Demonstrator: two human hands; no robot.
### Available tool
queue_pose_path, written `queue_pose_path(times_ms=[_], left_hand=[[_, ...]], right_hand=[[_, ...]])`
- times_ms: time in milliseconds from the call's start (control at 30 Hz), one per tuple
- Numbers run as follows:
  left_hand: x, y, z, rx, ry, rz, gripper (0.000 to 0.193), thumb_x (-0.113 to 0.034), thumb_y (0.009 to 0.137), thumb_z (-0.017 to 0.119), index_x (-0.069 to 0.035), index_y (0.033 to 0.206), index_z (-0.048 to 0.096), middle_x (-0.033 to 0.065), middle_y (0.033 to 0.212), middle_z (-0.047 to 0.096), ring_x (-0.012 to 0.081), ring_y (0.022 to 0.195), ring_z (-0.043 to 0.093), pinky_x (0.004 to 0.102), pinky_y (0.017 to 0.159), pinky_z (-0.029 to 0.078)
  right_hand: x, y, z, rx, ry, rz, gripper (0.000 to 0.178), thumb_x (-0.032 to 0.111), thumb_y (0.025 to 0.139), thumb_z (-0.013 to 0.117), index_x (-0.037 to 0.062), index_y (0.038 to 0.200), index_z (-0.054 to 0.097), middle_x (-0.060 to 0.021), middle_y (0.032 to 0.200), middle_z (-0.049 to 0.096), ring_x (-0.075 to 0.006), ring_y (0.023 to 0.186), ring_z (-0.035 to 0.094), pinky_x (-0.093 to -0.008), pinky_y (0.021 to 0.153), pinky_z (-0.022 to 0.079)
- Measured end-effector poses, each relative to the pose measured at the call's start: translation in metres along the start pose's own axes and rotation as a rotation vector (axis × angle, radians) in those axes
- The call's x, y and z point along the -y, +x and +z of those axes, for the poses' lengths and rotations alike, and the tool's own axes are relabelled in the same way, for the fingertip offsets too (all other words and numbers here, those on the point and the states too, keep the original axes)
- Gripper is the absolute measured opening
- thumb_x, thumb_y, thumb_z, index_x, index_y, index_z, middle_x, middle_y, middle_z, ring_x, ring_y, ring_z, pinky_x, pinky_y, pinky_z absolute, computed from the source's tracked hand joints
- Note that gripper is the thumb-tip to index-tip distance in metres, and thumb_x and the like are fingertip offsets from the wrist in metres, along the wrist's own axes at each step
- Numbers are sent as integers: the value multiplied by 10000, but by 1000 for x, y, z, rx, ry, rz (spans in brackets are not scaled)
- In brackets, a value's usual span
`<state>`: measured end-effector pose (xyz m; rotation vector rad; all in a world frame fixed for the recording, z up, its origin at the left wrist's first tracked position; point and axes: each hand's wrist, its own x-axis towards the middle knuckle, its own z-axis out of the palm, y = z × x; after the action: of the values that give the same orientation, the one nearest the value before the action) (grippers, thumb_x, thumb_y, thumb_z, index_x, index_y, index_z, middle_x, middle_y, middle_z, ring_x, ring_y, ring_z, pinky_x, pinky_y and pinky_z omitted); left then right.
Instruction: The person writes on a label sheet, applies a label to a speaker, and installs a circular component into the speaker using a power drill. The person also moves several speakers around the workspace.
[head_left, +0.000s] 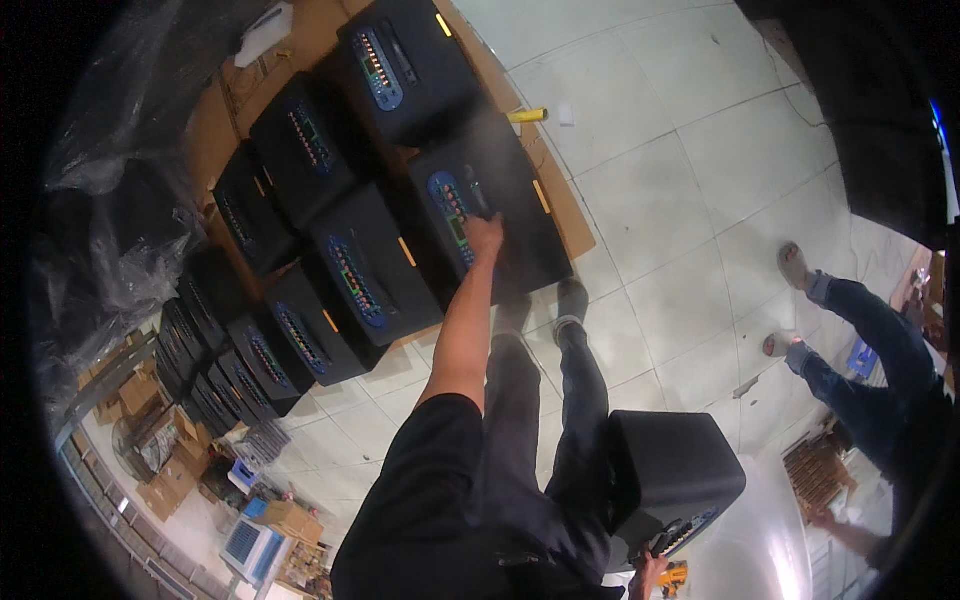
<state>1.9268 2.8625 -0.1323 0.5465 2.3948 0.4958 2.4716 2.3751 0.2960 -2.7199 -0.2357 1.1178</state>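
My left hand reaches down to a black speaker. It closes round the carry handle beside the blue control panel on the speaker's top. Part of that handle is hidden under my fingers. Low on the right, my right hand grips the dark handle of another black speaker. This second speaker is tilted beside my right leg, with its knob panel facing the lower right. Whether it touches the floor, I cannot tell.
Rows of similar black speakers stand on brown cardboard to the left. Clear plastic wrap hangs along the far left. A yellow tube lies by the cardboard edge. Another person stands on the tiled floor at right.
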Motion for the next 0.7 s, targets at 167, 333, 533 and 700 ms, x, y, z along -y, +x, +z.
queue_pose_path(times_ms=[167, 333, 533, 700], left_hand=[[-10, 9, 14, -117, -22, -190, 624, -389, 774, 800, 125, 1083, 631, 319, 1075, 667, 444, 1015, 658, 443, 915, 502], [5, 32, 12, 155, -475, -366, 435, -274, 845, 778, 53, 1078, 608, 125, 765, 622, 223, 624, 596, 390, 592, 474], [5, 25, 10, 174, -824, -394, 297, -255, 852, 764, 2, 862, 614, 49, 662, 539, 176, 489, 494, 344, 434, 401], [-6, -18, -17, 204, -723, -456, 324, -218, 857, 778, -24, 794, 525, 25, 576, 453, 170, 444, 413, 355, 469, 376]], right_hand=[[47, 14, -19, -115, -71, 0, 150, 140, 842, 720, 73, 810, 589, 47, 630, 494, -98, 492, 426, -301, 439, 307], [76, 34, -23, -76, -118, -5, 160, 151, 846, 723, 76, 804, 587, 46, 624, 493, -100, 489, 427, -301, 439, 310], [84, 56, -26, -32, -147, -38, 173, 164, 851, 726, 79, 797, 585, 44, 618, 492, -102, 485, 428, -301, 440, 315], [91, 64, -31, 16, -179, -61, 184, 175, 856, 728, 82, 792, 583, 43, 612, 491, -104, 482, 429, -302, 440, 319]])
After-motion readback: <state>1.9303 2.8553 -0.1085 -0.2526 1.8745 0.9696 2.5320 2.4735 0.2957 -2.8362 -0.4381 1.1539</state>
